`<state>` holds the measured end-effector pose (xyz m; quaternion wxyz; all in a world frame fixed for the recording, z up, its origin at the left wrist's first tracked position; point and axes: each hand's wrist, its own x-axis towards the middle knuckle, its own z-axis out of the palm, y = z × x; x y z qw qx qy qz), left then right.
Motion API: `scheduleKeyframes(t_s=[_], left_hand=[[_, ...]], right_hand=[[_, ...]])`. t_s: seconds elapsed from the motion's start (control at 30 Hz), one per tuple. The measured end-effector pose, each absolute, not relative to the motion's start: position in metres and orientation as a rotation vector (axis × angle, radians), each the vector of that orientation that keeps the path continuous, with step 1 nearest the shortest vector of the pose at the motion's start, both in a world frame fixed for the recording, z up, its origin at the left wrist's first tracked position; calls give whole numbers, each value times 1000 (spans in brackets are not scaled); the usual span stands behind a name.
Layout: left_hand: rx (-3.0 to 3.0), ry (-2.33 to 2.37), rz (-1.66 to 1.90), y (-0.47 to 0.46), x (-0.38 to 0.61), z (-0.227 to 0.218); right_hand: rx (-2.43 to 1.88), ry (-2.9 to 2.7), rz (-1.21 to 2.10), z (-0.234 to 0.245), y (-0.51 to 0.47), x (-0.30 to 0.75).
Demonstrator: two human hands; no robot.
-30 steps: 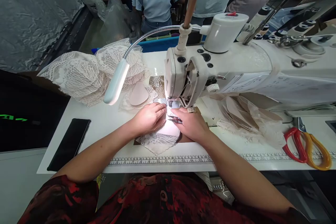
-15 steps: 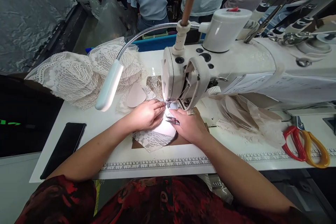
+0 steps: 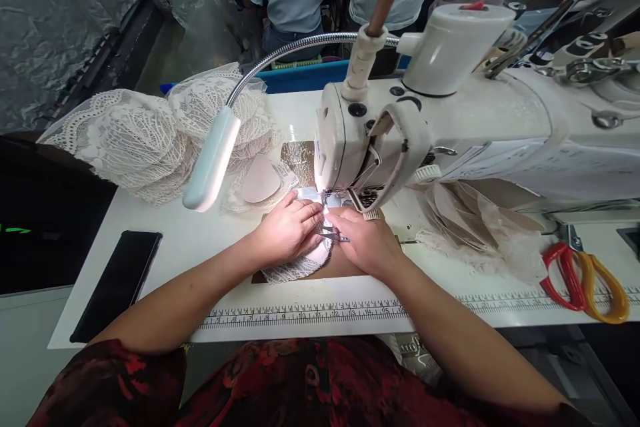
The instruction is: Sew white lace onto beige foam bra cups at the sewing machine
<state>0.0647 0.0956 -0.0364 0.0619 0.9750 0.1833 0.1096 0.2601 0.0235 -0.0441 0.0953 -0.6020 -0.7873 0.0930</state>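
My left hand (image 3: 287, 232) lies flat on a white lace piece (image 3: 299, 266), fingers stretched toward the needle of the white sewing machine (image 3: 450, 140). My right hand (image 3: 365, 240) rests on the same piece just right of the needle, its fingers closed around small metal snips (image 3: 334, 235). The lace lies under the presser foot (image 3: 333, 200), brightly lit by the gooseneck lamp (image 3: 209, 163). Only the near edge of the lace shows below my hands.
A heap of lace (image 3: 150, 133) sits at the back left, with a beige cup pad (image 3: 260, 180) beside it. A black phone (image 3: 117, 283) lies at the left. Beige pieces (image 3: 470, 220) are piled under the machine arm. Red and orange scissors (image 3: 583, 280) lie right. People stand behind.
The lace piece has fed further under the foot, so less of it shows near me. Both hands stay beside the needle, the left fingers now closer to the foot.
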Motion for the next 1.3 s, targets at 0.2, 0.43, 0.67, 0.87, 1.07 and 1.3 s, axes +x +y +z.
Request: scheduleKeyframes(t_s=[0.2, 0.43, 0.67, 0.87, 1.07, 1.3], left_hand=[[2949, 463, 365, 106, 59, -40], [2987, 423, 398, 119, 56, -40], [3031, 321, 430, 124, 56, -38], [3005, 224, 418, 124, 56, -44], [2988, 284, 418, 124, 55, -45], [3027, 303, 467, 127, 55, -46]], right_hand=[[-1795, -2332, 250, -43, 24, 257], [-1848, -2382, 215, -43, 25, 255], [-1820, -2417, 188, -45, 24, 255], [-1837, -2392, 147, -46, 23, 254], [-1885, -2352, 97, -48, 25, 252], [-1862, -2367, 83, -50, 25, 253]])
